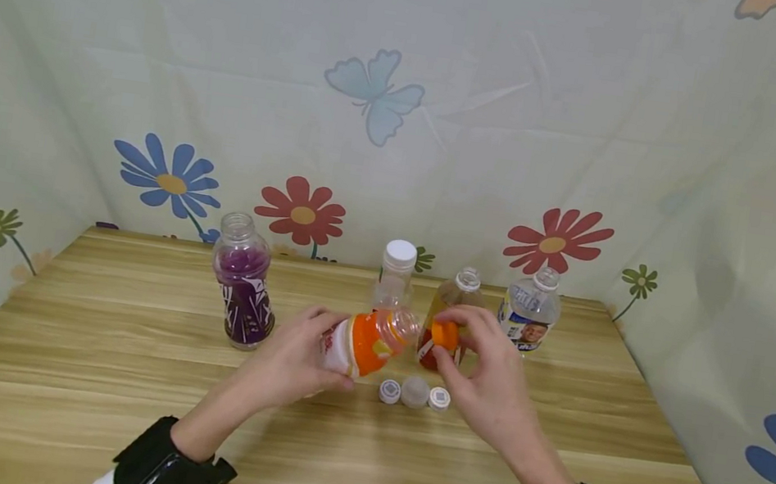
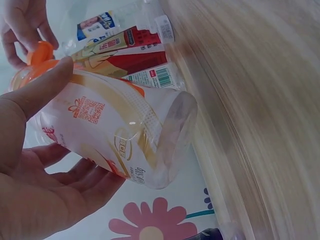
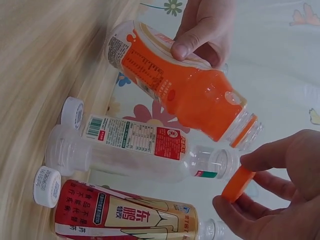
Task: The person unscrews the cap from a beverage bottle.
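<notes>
My left hand (image 1: 301,354) grips a clear bottle with an orange and white label (image 1: 362,342), lifted and tilted so its uncapped mouth points up and to the right. The thumb lies across the label in the left wrist view, fingers wrapped on the far side (image 2: 100,125). With thumb and fingers, my right hand (image 1: 492,372) pinches an orange cap (image 3: 238,184) just off the bottle's mouth; a small gap shows between them in the right wrist view. Below the hands, two white caps (image 1: 390,392) flank a translucent cap (image 1: 415,392) on the table.
A purple-wrapped bottle (image 1: 243,288) stands uncapped at the left. Behind the hands stand a white-topped clear bottle (image 1: 395,276), an uncapped red and gold bottle (image 1: 466,290) and an uncapped clear bottle with a blue label (image 1: 531,308). A flowered curtain (image 1: 444,159) hangs behind the wooden table (image 1: 80,364).
</notes>
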`<act>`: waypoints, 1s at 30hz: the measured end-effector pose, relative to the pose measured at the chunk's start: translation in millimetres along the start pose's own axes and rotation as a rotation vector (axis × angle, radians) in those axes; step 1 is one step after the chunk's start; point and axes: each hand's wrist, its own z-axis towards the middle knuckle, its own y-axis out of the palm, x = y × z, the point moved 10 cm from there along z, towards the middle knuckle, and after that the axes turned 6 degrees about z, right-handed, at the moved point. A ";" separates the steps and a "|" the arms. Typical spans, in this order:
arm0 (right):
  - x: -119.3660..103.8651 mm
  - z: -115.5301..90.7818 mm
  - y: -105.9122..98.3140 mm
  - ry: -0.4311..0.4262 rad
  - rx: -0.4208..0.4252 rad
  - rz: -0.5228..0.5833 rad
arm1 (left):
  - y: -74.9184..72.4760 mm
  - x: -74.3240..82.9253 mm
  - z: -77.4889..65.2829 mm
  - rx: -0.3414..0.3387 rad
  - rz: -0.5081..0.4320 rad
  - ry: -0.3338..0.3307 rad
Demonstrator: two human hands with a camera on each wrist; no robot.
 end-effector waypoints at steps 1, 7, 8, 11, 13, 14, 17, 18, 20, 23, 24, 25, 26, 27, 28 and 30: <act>0.7 0.2 0.1 0.005 -0.007 -0.020 | -1.1 -0.5 0.0 0.010 -0.008 -0.002; 8.8 -0.6 5.3 0.069 -0.096 -0.157 | -4.9 -5.3 0.2 0.054 -0.045 -0.018; 10.5 -1.1 7.3 0.080 -0.121 -0.176 | -5.1 -6.4 0.2 0.057 -0.052 -0.024; 16.2 -3.5 16.1 0.110 -0.214 -0.224 | -5.5 -9.0 0.6 0.060 -0.073 -0.041; 19.9 -5.2 21.9 0.128 -0.273 -0.254 | -5.5 -10.8 0.8 0.062 -0.085 -0.048; 21.9 -6.1 24.6 0.137 -0.300 -0.271 | -5.5 -11.4 0.9 0.062 -0.094 -0.050; 30.8 -10.2 32.2 0.190 -0.384 -0.341 | -6.0 -13.4 0.9 0.068 -0.117 -0.053; 33.6 -11.9 34.3 0.205 -0.413 -0.369 | -6.3 -13.9 0.8 0.072 -0.122 -0.051; 39.5 -15.6 38.9 0.230 -0.475 -0.412 | -6.9 -14.8 0.7 0.075 -0.131 -0.054; 45.1 -21.1 44.9 0.231 -0.558 -0.459 | -6.8 -16.7 0.9 0.075 -0.131 -0.062; 46.5 -22.5 46.4 0.226 -0.578 -0.468 | -7.0 -17.3 0.9 0.075 -0.127 -0.067; 47.9 -23.7 47.5 0.224 -0.594 -0.473 | -7.1 -18.0 1.0 0.075 -0.124 -0.072; 49.6 -24.7 48.7 0.218 -0.606 -0.480 | -6.9 -18.9 1.3 0.074 -0.121 -0.078; 51.3 -25.4 49.4 0.214 -0.615 -0.483 | -7.2 -19.4 1.4 0.074 -0.117 -0.081; 53.7 -26.2 49.7 0.217 -0.619 -0.488 | -7.3 -19.9 1.4 0.073 -0.112 -0.085; 57.9 -27.8 50.7 0.219 -0.628 -0.489 | -7.1 -21.1 1.9 0.068 -0.106 -0.092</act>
